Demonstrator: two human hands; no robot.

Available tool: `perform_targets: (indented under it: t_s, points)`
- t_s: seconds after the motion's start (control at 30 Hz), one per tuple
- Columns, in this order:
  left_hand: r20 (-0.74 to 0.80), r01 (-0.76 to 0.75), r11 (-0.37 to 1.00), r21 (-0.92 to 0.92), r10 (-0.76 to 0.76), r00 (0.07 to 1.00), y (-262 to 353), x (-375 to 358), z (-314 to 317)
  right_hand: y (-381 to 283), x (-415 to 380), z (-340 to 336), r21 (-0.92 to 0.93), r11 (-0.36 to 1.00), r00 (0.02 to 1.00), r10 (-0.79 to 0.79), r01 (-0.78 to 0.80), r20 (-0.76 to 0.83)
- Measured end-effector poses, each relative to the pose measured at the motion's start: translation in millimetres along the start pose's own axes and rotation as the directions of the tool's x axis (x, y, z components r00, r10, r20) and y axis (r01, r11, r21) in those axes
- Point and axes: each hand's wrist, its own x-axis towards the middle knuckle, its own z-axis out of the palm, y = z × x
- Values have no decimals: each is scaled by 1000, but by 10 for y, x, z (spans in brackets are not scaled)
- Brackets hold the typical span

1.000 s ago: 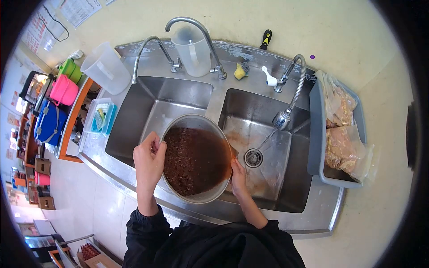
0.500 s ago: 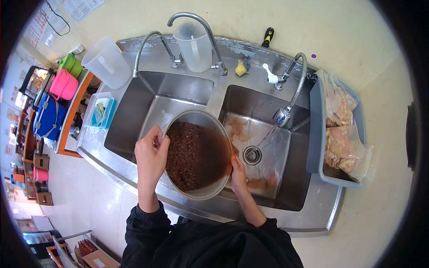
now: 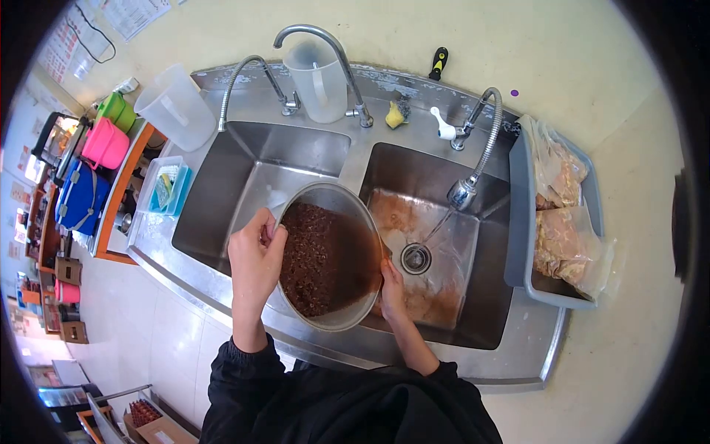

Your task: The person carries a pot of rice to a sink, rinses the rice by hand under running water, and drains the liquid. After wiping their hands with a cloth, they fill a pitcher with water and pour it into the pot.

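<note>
A round metal pot (image 3: 342, 194) is tilted to the right over the divider between two sinks. In it, dark reddish-brown grains (image 3: 307, 259) lie heaped on the left, with murky brown water (image 3: 355, 259) on the right. My left hand (image 3: 255, 255) is closed on the pot's left rim. My right hand (image 3: 392, 288) grips its right side from below, the fingers partly hidden by the pot. Brown liquid runs off the right edge beside my right fingers. Reddish-brown water spreads over the floor of the right sink (image 3: 451, 274), around the drain (image 3: 416, 258).
A hose faucet (image 3: 462, 194) runs a thin stream into the right sink. Bagged food fills a grey bin (image 3: 521, 214) at right. Two plastic pitchers (image 3: 318, 85) (image 3: 174, 111), a curved faucet (image 3: 347, 63) and a sponge (image 3: 396, 115) stand behind. The left sink (image 3: 296, 155) lies under the pot's left side.
The pot and my left hand have shifted slightly right, with the pot tipped a little more. Brown water covers more of the right sink's floor.
</note>
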Motion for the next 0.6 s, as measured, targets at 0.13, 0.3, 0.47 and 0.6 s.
perform_targets:
  t_s: [0.13, 0.3, 0.47, 0.6]
  points:
    - [6, -7, 1000, 7, 7, 1000, 5, 10, 22, -84, -28, 18, 51, 999, 999, -13, 10, 49]
    - [0, -11, 1000, 14, 11, 1000, 10, 18, 27, -103, -25, 28, 69, 997, 999, 27, -29, 36]
    - [-5, -10, 1000, -3, 10, 1000, 8, 12, 32, 36, 35, -26, 40, 998, 999, 42, -43, 11]
    - [-5, -9, 1000, -10, 9, 1000, 26, 3, 32, -174, -59, 45, 21, 1000, 999, 16, -17, 38]
